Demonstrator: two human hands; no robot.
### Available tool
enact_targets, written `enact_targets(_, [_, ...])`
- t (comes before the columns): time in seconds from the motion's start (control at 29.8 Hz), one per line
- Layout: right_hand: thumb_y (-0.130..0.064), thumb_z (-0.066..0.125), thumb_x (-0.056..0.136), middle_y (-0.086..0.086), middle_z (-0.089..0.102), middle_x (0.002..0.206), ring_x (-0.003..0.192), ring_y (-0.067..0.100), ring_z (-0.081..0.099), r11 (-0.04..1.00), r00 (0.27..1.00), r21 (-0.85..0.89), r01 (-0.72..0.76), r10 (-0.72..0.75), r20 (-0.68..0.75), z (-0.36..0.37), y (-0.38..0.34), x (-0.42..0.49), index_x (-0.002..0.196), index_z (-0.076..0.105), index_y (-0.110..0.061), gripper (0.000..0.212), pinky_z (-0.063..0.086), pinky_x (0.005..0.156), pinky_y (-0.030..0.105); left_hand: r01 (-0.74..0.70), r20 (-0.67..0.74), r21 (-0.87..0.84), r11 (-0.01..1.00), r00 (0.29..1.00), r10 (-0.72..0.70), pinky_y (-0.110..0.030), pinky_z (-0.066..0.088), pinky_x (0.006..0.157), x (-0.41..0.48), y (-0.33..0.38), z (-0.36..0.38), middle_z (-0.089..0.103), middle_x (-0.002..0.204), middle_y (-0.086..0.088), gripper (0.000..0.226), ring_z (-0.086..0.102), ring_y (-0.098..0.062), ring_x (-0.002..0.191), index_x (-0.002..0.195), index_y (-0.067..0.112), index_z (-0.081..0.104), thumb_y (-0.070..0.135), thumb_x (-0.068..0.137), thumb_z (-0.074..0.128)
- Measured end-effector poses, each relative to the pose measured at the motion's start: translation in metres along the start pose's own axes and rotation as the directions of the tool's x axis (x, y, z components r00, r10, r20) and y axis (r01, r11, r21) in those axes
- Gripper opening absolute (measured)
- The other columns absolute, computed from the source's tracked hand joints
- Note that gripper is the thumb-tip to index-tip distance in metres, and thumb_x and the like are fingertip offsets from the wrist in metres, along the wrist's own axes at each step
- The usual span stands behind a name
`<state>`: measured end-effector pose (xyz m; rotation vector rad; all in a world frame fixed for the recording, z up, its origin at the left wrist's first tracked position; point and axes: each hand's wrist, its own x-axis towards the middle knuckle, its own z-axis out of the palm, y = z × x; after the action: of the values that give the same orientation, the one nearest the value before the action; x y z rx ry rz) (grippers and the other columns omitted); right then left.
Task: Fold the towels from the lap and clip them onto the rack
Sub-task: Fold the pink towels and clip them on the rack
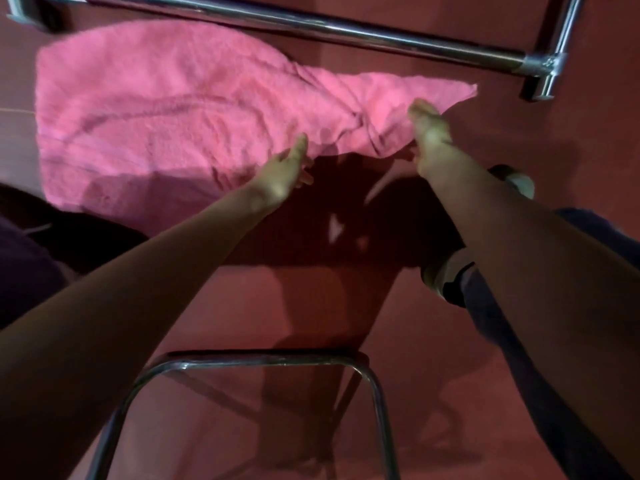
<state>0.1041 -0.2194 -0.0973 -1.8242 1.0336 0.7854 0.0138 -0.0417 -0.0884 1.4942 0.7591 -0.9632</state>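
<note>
A pink towel (166, 112) is spread out in the air in front of me, below the steel rack bar (311, 24). My left hand (284, 171) grips the towel's near edge at the middle, fingers tucked under the cloth. My right hand (429, 133) pinches the towel near its right corner, where the cloth bunches into folds. The far right tip of the towel sticks out past my right hand. No clips are visible.
The rack's metal joint and upright (547, 67) stand at the upper right. A chrome tube frame (263, 365) curves across the bottom. Dark cloth (27, 258) lies at the left. A foot in a white shoe (446, 275) rests on the red floor at the right.
</note>
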Motion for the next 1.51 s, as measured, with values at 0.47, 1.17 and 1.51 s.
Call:
enact_targets(0.47, [0.010, 0.051, 0.084, 0.020, 0.057, 0.122, 0.078, 0.003, 0.057, 0.901, 0.970, 0.363, 0.239, -0.242, -0.039, 0.044, -0.005, -0.021, 0.117, 0.051, 0.014, 0.034, 0.045, 0.067, 0.004, 0.143, -0.038, -0.464, 0.874, 0.983, -0.181, -0.023, 0.038, 0.067, -0.032, -0.007, 0.023, 0.057, 0.075, -0.001, 0.045, 0.051, -0.012, 0.069, 0.098, 0.015, 0.051, 0.042, 0.096, 0.016])
enact_targets(1.17, [0.013, 0.047, 0.083, 0.000, 0.063, 0.089, 0.067, -0.015, 0.057, 0.778, 0.708, 0.284, 0.561, -0.628, 0.322, -0.039, 0.011, -0.334, 0.109, 0.060, 0.004, 0.030, 0.043, 0.072, 0.005, -0.484, -0.350, -0.445, 0.754, 0.868, 0.351, -0.018, 0.051, 0.083, -0.277, 0.035, 0.030, 0.066, 0.100, 0.004, 0.035, 0.064, -0.001, 0.089, 0.119, 0.013, 0.051, 0.029, 0.097, 0.030])
enact_targets(1.51, [-0.031, 0.028, 0.096, 0.001, 0.060, 0.114, 0.086, 0.017, 0.064, 0.757, 0.679, 0.537, 0.371, -0.616, 0.399, -0.105, 0.052, -0.435, 0.114, 0.047, -0.033, 0.026, 0.053, 0.069, 0.030, -0.604, -0.207, -0.136, 0.785, 0.792, 0.574, -0.005, 0.044, 0.052, -0.396, 0.019, 0.037, 0.064, 0.067, 0.012, 0.014, 0.058, 0.009, 0.053, 0.092, 0.010, 0.061, 0.015, 0.092, 0.048])
